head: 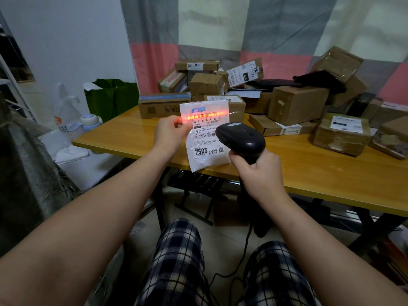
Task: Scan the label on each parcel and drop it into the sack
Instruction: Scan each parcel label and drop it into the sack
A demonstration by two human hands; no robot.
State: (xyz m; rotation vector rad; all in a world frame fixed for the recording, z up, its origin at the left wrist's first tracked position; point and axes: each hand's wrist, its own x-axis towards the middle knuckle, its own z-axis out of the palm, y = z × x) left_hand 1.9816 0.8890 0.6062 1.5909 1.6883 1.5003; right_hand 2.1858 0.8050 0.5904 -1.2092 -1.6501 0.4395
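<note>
Cable: the scanner's cable (245,246) hangs between your knees to the floor. A wide swing of your arm could snag it and jerk your aim.
Sack: the grey woven cloth (28,164) at your left looks like the sack, but its mouth is out of sight. If you drop blind, the parcel may slide to the floor.
Right hand (258,173): your fingers are curled round the handle of the scanner (240,138), whose head points at the label.
Left hand (170,133): your thumb and fingers pinch the left edge of the parcel (207,149), holding it upright in the air over the table's near edge.
Parcel: it is a thin white mailer with the label facing you. Held by one edge, it can flop or slip.
Beam (205,114): the red line crosses the top barcode and spills onto your fingers. Tilt or glare off the crinkled film could spoil the read.
Table (309,173): it stands just beyond your hands.
Boxes (295,104): they are piled on the far side. The leaning ones at the right may topple if you pull carelessly.
</note>
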